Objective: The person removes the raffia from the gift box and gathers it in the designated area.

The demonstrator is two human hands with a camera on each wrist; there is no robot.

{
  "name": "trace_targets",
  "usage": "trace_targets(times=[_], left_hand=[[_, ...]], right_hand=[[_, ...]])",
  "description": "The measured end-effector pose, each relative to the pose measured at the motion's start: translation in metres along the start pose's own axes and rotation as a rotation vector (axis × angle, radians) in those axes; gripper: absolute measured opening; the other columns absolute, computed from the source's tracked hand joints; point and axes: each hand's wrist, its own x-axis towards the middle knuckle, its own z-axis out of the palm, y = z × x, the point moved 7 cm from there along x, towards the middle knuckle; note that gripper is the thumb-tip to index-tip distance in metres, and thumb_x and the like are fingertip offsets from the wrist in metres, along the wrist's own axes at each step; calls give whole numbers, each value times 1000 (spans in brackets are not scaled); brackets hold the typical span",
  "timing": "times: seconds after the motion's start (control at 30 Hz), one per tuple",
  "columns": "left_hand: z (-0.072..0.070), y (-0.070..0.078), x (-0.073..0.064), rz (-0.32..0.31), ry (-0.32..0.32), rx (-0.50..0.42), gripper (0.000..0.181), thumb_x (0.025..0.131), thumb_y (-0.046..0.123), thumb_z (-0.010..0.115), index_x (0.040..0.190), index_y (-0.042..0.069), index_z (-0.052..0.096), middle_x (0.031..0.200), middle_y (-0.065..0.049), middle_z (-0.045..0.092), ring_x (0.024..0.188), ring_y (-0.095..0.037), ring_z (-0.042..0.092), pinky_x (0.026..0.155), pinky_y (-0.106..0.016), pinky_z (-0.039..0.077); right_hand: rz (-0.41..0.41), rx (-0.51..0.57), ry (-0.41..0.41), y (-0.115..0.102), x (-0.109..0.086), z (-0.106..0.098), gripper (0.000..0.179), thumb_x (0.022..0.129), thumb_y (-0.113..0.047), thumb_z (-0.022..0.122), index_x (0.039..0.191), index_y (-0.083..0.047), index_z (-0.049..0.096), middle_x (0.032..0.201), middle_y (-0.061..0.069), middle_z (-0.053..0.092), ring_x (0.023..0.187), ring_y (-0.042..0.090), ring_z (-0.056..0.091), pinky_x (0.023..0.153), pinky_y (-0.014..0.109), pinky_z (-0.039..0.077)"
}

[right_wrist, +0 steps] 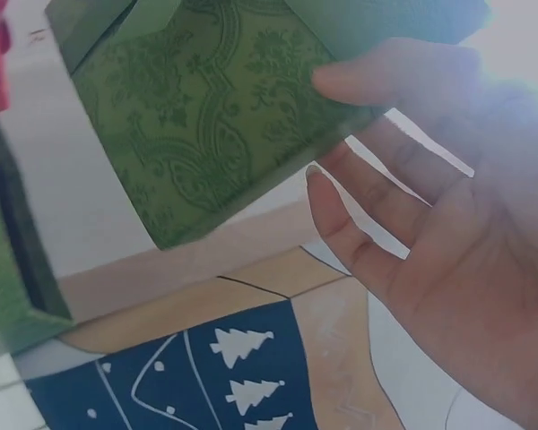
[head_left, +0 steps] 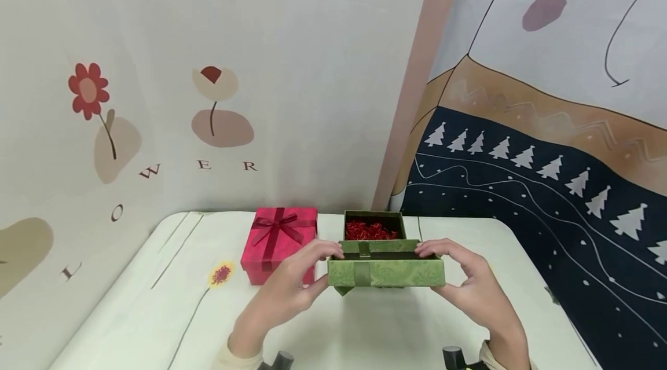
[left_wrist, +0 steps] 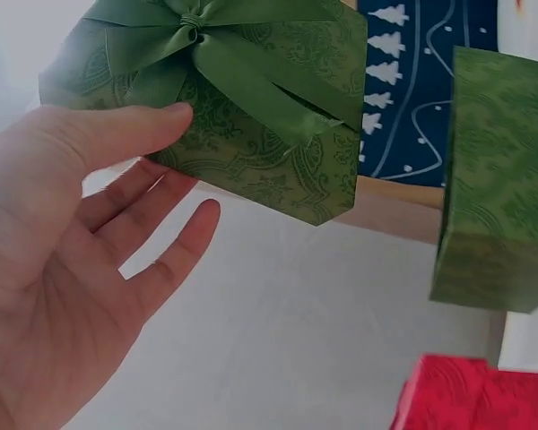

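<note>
A green patterned gift box lid [head_left: 385,273] is held up over the table, its dark inside partly visible from above. My left hand [head_left: 292,289] grips its left end, with the thumb on the ribboned face and fingertips over the rim. At the other end, my right hand [head_left: 476,286] pinches it the same way. A green ribbon bow [left_wrist: 193,36] is tied across the lid's outer face, seen in the left wrist view. Just behind the lid stands the uncovered green box [left_wrist: 502,179], partly hidden in the head view. Red shredded paper [head_left: 370,231] fills it.
A red gift box [head_left: 250,253] with a dark red ribbon bow stands left of the green box, close to my left hand. Both boxes are on a white cloth-covered table [head_left: 208,323] with a printed flower, near its back edge. Printed curtains [head_left: 312,69] hang behind.
</note>
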Motion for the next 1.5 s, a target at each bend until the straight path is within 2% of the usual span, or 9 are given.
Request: trace_targets(times=[0.17, 0.37, 0.57, 0.67, 0.77, 1.0, 1.13, 1.27, 1.5], left_hand=[[3, -3, -11, 30, -25, 54, 46, 78, -16, 73, 116, 9, 64, 118, -4, 68, 111, -17, 65, 85, -34, 60], [15, -10, -29, 83, -88, 185, 44, 71, -8, 84, 107, 11, 67, 112, 3, 69, 104, -14, 67, 92, -25, 56], [39, -15, -52, 141, -201, 261, 40, 71, 0, 87, 104, 14, 68, 106, 6, 69, 97, -8, 66, 88, -18, 54], [53, -18, -60, 173, -259, 294, 37, 71, 3, 86, 100, 17, 68, 101, 9, 66, 93, -4, 63, 87, -12, 50], [63, -20, -65, 161, -309, 305, 32, 75, 6, 85, 98, 20, 68, 100, 11, 65, 94, -1, 61, 88, -10, 47], [83, -30, -73, 61, -421, 268, 26, 81, 0, 78, 94, 22, 74, 95, 16, 64, 92, 5, 57, 86, -4, 43], [94, -32, -80, 40, -483, 202, 24, 82, -1, 78, 91, 22, 77, 92, 16, 64, 91, 7, 56, 81, -1, 41], [100, -34, -82, -1, -523, 178, 25, 83, -2, 76, 90, 22, 79, 91, 17, 64, 92, 9, 54, 78, 0, 41], [100, -33, -83, -22, -528, 191, 23, 84, 0, 78, 91, 22, 81, 92, 19, 63, 94, 8, 55, 78, 0, 42]], right_hand=[[60, -105, -90, 9, -7, 11, 39, 76, -1, 90, 103, -22, 71, 113, -5, 72, 109, 11, 66, 98, 23, 51], [94, -156, -235, 19, -26, 30, 34, 80, -6, 89, 102, -26, 71, 110, -5, 71, 103, 9, 65, 91, 28, 57], [7, -287, -409, 32, -54, 44, 42, 74, 9, 83, 105, -17, 71, 109, -2, 70, 99, 10, 62, 84, 27, 58], [22, -326, -528, 44, -66, 52, 43, 73, 11, 81, 108, -14, 73, 112, -1, 70, 98, 9, 59, 83, 28, 58], [35, -340, -607, 57, -78, 60, 47, 71, 16, 78, 108, -13, 75, 114, 0, 68, 98, 8, 58, 82, 27, 57], [-160, -396, -602, 68, -91, 78, 49, 64, 20, 71, 90, -21, 73, 101, -10, 61, 93, 5, 53, 71, 20, 49], [-121, -388, -661, 78, -99, 88, 43, 69, 15, 71, 83, -26, 72, 94, -20, 55, 91, 0, 48, 67, 16, 42], [-125, -401, -661, 81, -102, 90, 42, 68, 14, 71, 78, -27, 69, 90, -21, 53, 88, -1, 47, 64, 13, 38], [-82, -368, -664, 83, -99, 92, 41, 72, 15, 71, 76, -26, 68, 88, -22, 52, 87, -1, 47, 65, 15, 41]])
